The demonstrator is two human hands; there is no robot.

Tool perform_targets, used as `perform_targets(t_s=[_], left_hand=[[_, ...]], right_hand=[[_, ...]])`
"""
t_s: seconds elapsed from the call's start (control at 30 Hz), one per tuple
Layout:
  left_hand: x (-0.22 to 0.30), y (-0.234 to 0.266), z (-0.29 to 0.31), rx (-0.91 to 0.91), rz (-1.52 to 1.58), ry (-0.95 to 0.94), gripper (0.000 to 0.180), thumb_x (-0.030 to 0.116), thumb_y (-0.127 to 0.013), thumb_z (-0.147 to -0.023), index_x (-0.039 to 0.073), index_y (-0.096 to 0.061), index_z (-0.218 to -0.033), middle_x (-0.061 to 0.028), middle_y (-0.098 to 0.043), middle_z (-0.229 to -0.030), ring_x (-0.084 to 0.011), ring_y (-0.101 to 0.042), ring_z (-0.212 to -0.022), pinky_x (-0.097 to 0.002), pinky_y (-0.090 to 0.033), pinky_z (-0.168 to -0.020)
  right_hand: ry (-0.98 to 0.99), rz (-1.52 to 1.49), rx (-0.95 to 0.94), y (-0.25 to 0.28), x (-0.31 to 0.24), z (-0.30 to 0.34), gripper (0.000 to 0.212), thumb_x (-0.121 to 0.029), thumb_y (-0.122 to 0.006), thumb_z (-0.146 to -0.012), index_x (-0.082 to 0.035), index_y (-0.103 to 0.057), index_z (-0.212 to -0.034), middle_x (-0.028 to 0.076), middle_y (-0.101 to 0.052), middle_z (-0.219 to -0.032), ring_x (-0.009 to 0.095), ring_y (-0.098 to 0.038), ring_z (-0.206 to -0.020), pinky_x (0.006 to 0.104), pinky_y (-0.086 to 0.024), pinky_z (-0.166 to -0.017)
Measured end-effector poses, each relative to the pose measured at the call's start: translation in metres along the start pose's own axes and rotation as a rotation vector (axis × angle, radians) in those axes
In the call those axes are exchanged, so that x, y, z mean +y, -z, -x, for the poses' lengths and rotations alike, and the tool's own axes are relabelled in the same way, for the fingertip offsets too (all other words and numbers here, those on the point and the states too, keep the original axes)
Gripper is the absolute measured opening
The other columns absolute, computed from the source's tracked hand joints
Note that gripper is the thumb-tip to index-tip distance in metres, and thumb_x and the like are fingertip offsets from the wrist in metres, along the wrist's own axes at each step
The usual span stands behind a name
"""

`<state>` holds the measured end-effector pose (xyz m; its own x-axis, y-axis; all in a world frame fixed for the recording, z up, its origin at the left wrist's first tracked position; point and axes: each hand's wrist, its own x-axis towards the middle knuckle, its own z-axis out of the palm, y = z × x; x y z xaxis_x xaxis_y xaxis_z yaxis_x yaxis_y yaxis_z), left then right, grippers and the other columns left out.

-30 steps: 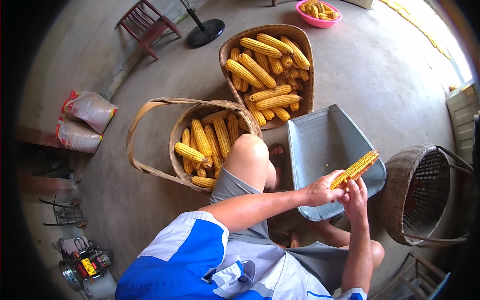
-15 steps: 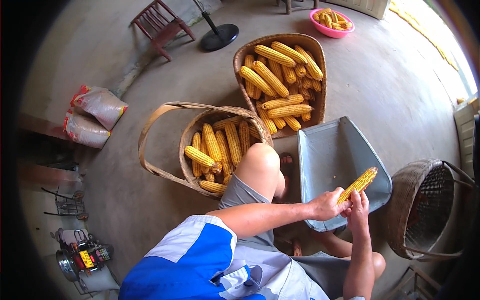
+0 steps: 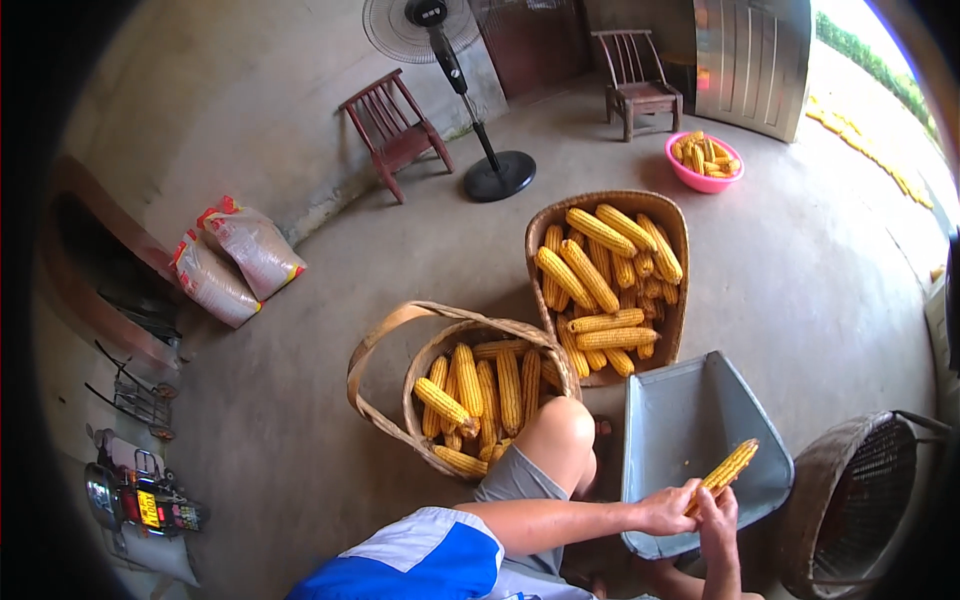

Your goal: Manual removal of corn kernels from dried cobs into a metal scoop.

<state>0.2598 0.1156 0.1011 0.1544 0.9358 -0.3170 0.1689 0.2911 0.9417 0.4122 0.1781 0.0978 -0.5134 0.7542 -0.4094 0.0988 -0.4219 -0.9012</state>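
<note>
An ear of yellow corn [image 3: 730, 464] is held over the near end of a grey metal scoop-shaped bin [image 3: 655, 410], its free end slanting up to the right. My left hand [image 3: 664, 510] is closed around the lower end. Close beside it, my right hand [image 3: 717, 518] grips the same end, its fingers touching the ear. A few loose kernels seem to lie on the bin floor. Left of the bin, past my bent knee, a handled wicker basket [image 3: 415, 385] holds several ears. Beyond the bin, a wide woven basket [image 3: 683, 290] holds many more.
A dark wicker basket [image 3: 815, 500] lies tipped at the right. Farther off are a pink basin [image 3: 712, 186] of corn, two wooden chairs [image 3: 408, 140] and a standing fan [image 3: 500, 176]. Filled sacks [image 3: 255, 250] lean by the left wall, with a motorbike [image 3: 140, 500] nearer.
The view has tilted up, so the floor things sit lower and the fan and second chair show more. Both hands still hold the ear over the bin.
</note>
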Motion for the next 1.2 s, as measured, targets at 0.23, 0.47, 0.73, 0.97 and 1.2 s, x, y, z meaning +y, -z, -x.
perform_targets(t_s=[0.23, 0.47, 0.73, 0.97, 1.2], left_hand=[[0.006, 0.011, -0.003, -0.183, 0.361, -0.035, 0.060, 0.026, -0.070, -0.090, -0.002, -0.038, -0.133, -0.0140, -0.060, -0.110, -0.0237, -0.063, -0.101, -0.0364, -0.051, -0.093], [0.002, -0.008, -0.004, -0.078, 0.071, -0.127, 0.069, 0.035, -0.069, -0.090, 0.004, -0.033, -0.140, -0.0252, -0.062, -0.116, -0.0378, -0.062, -0.111, -0.0417, -0.048, -0.096], [0.005, 0.016, 0.002, -0.005, 0.380, 0.042, 0.037, 0.031, -0.058, -0.099, -0.001, -0.051, -0.118, -0.0092, -0.068, -0.092, -0.0148, -0.064, -0.075, -0.0312, -0.053, -0.069], [0.012, 0.008, 0.000, 0.008, -0.012, -0.097, 0.047, 0.033, -0.057, -0.099, 0.001, -0.044, -0.131, -0.0132, -0.068, -0.103, -0.0223, -0.069, -0.088, -0.0345, -0.054, -0.078], [0.013, 0.005, 0.006, 0.026, -0.156, -0.040, 0.052, 0.037, -0.059, -0.097, 0.001, -0.045, -0.131, -0.0230, -0.067, -0.106, -0.0396, -0.066, -0.101, -0.0445, -0.054, -0.084]], right_hand=[[0.045, -0.129, 0.012, 0.001, -0.010, 0.005, 0.023, -0.013, -0.050, -0.097, 0.001, -0.051, -0.116, 0.007, -0.060, -0.097, 0.014, -0.062, -0.084, 0.0276, -0.053, -0.074], [0.022, -0.087, 0.198, 0.016, -0.006, 0.009, 0.024, -0.017, -0.058, -0.099, -0.001, -0.052, -0.116, 0.005, -0.060, -0.099, 0.012, -0.059, -0.089, 0.0284, -0.051, -0.079], [-0.034, -0.204, 0.004, 0.001, -0.020, -0.010, 0.026, -0.023, -0.057, -0.100, -0.001, -0.055, -0.115, 0.003, -0.060, -0.087, 0.007, -0.052, -0.060, 0.0216, -0.042, -0.048], [-0.049, -0.166, 0.072, 0.014, -0.022, -0.002, 0.031, -0.031, -0.057, -0.100, -0.002, -0.056, -0.110, 0.003, -0.059, -0.082, 0.006, -0.049, -0.057, 0.0226, -0.040, -0.050], [-0.117, -0.185, 0.089, 0.014, -0.014, -0.005, 0.032, -0.033, -0.058, -0.100, -0.002, -0.055, -0.108, 0.001, -0.057, -0.078, 0.006, -0.048, -0.055, 0.0232, -0.039, -0.049]])
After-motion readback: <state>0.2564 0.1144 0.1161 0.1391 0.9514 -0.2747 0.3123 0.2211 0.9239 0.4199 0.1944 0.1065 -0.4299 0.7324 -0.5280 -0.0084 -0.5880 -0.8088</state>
